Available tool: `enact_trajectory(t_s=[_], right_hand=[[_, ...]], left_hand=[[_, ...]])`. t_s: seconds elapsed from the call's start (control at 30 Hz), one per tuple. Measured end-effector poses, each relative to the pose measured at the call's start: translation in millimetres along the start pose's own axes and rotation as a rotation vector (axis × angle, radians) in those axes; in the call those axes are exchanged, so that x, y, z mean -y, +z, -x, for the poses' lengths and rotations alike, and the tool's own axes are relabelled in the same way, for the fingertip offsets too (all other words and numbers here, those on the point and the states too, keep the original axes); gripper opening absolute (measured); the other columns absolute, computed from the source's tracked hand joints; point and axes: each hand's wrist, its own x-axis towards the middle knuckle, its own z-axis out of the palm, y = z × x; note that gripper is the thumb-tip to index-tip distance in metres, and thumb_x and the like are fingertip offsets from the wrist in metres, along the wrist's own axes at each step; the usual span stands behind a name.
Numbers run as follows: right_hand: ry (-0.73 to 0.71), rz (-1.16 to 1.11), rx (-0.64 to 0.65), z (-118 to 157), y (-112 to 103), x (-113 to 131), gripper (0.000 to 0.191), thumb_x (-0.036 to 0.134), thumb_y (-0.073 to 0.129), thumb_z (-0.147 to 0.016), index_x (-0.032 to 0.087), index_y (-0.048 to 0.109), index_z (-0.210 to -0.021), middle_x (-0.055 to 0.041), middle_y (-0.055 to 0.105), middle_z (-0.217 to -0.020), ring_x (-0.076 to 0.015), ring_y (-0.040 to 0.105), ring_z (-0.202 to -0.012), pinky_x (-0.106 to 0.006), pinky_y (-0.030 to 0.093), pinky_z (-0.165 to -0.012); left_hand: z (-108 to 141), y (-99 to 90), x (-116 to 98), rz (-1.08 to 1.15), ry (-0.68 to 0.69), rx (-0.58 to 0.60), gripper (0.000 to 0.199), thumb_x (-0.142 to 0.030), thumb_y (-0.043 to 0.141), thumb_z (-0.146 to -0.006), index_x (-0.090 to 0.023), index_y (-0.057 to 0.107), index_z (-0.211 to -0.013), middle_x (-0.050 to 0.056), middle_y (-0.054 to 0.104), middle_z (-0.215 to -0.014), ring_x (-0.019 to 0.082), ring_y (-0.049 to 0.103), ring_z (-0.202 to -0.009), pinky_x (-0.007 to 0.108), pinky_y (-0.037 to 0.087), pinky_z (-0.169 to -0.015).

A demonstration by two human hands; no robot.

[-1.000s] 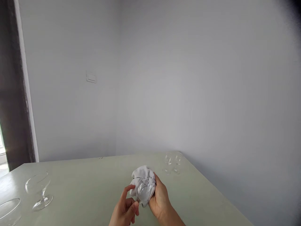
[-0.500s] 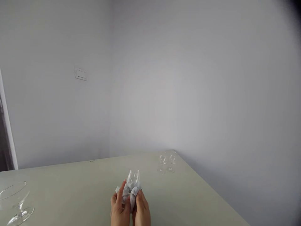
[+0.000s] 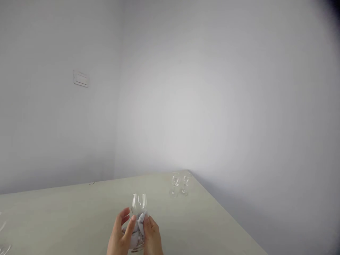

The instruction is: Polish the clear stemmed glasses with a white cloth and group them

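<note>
A small stemmed glass [image 3: 139,204] stands upright between my hands, its clear bowl pointing up and its foot showing low in the frame. A light grey cloth [image 3: 135,238] is bunched around its stem. From the right, my right hand [image 3: 152,234] pinches the cloth against the stem below the bowl. My left hand [image 3: 120,232] is curled on the other side, with cloth between its thumb and palm. Its thumb lies by the cloth under the bowl, while its fingertips are lifted off the bowl. Part of the stem is hidden by cloth and fingers.
Two small stemmed glasses, a left one [image 3: 175,182] and a right one [image 3: 185,182], stand near the far right corner of the pale table [image 3: 66,216]. A larger glass [image 3: 4,248] is cut off at the left edge. Walls border the table behind and on the right.
My view has turned a little right, so everything sits further left. My left fingers have loosened from the bowl, and the cloth is lower, leaving more of the bowl and the foot visible.
</note>
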Motion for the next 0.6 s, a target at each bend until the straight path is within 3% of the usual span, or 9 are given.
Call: enact_trajectory(t_s=[0.13,0.23,0.33,0.43,0.53,0.6], right_hand=[[0.034,-0.021,0.142,2.0,5.1,3.9,0.049,0.061,0.059,-0.071,0.013,0.065,-0.075,-0.0002,0.054,-0.056,-0.0126,0.045,-0.055,-0.025,0.035,-0.052],[0.128,-0.086,0.178,7.6,12.4,8.9,0.047,0.06,0.063,-0.069,0.013,0.065,-0.072,0.0001,0.053,-0.055,-0.0112,0.043,-0.052,-0.023,0.033,-0.048],[0.224,-0.181,0.159,10.2,13.7,19.7,0.044,0.058,0.066,-0.066,0.015,0.064,-0.073,0.0002,0.055,-0.056,-0.0121,0.047,-0.05,-0.023,0.035,-0.046],[0.255,-0.221,0.072,4.7,4.9,34.6,0.046,0.062,0.066,-0.063,0.017,0.061,-0.068,0.0007,0.054,-0.056,-0.0148,0.05,-0.052,-0.026,0.04,-0.05],[0.182,-0.091,-0.02,-3.2,-7.0,48.3,0.045,0.062,0.061,-0.067,0.018,0.056,-0.062,0.0004,0.054,-0.057,-0.0162,0.052,-0.057,-0.028,0.044,-0.056],[0.093,0.13,0.115,-2.9,-9.8,49.2,0.046,0.063,0.054,-0.074,0.018,0.059,-0.064,-0.002,0.056,-0.06,-0.0182,0.054,-0.061,-0.031,0.045,-0.062]], left_hand=[[-9.9,-9.4,-16.3,0.184,-0.118,0.182,0.082,-0.064,0.064,-0.059,-0.018,0.037,-0.121,0.016,0.061,-0.114,0.03,0.056,-0.108,0.034,0.047,-0.083],[-8.7,-14.2,-24.0,0.236,-0.172,0.186,0.076,-0.059,0.07,-0.056,-0.019,0.041,-0.114,0.016,0.062,-0.113,0.028,0.061,-0.099,0.033,0.049,-0.077],[-3.9,-16.8,-28.4,0.224,-0.127,0.216,0.07,-0.055,0.073,-0.055,-0.019,0.044,-0.106,0.014,0.062,-0.111,0.026,0.062,-0.093,0.032,0.049,-0.074],[-4.4,-20.6,-30.6,0.129,-0.022,0.214,0.067,-0.055,0.072,-0.058,-0.019,0.043,-0.106,0.012,0.064,-0.104,0.023,0.061,-0.086,0.03,0.047,-0.07],[-12.1,-26.8,-32.4,0.1,0.037,0.154,0.066,-0.057,0.067,-0.062,-0.019,0.04,-0.107,0.01,0.064,-0.097,0.018,0.059,-0.072,0.03,0.045,-0.064],[-16.9,-30.7,-33.8,0.097,0.056,0.07,0.068,-0.058,0.068,-0.06,-0.019,0.04,-0.107,0.009,0.063,-0.094,0.017,0.057,-0.066,0.029,0.044,-0.06]])
